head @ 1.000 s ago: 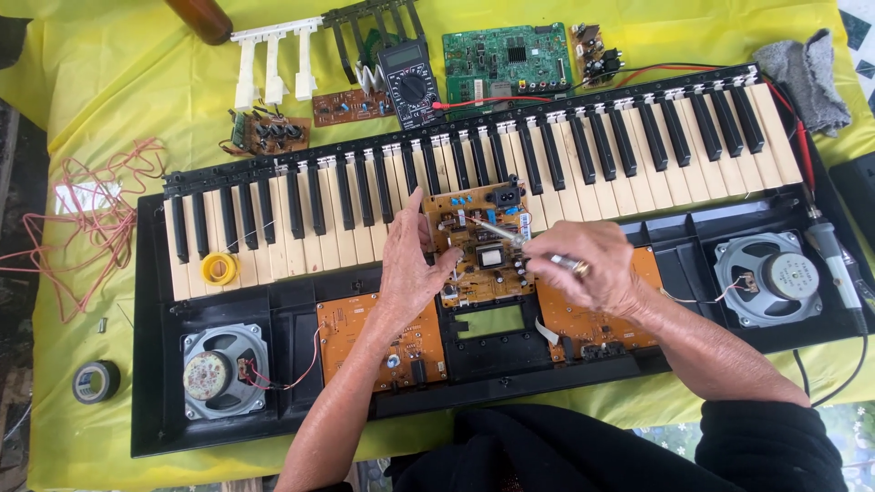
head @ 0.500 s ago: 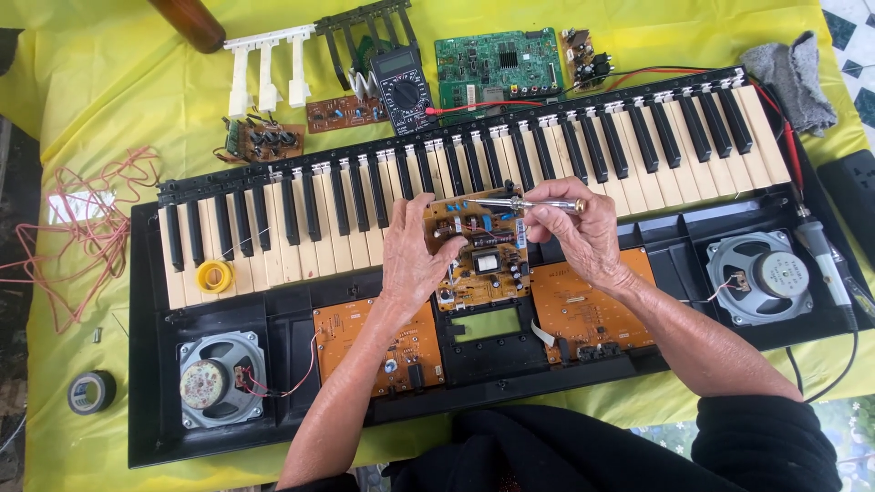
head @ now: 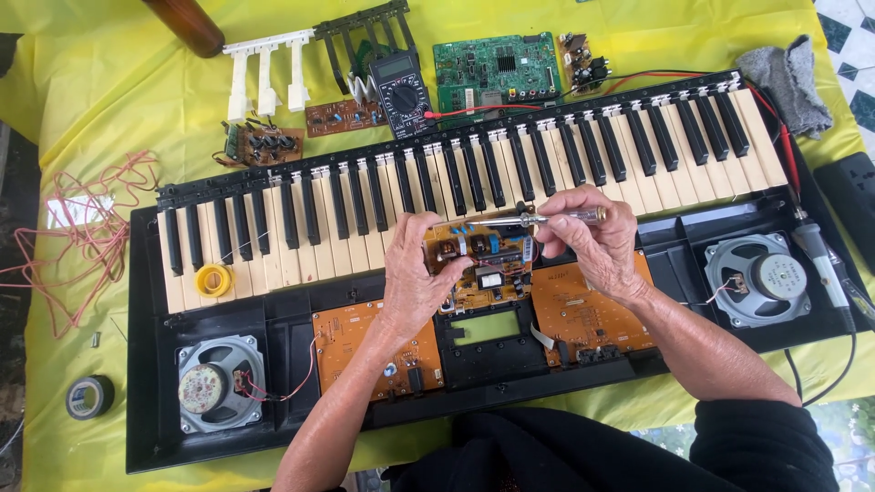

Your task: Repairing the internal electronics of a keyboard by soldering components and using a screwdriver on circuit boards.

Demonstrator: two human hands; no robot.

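Orange circuit board (head: 481,264) pinched in left hand (head: 415,273); right hand (head: 597,239) grips a clear-handled screwdriver (head: 533,220).

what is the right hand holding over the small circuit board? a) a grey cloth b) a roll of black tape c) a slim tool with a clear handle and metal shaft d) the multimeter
c: the right hand grips a slim tool with a clear handle and metal shaft, lying level over the small circuit board that the left hand steadies above the keyboard.
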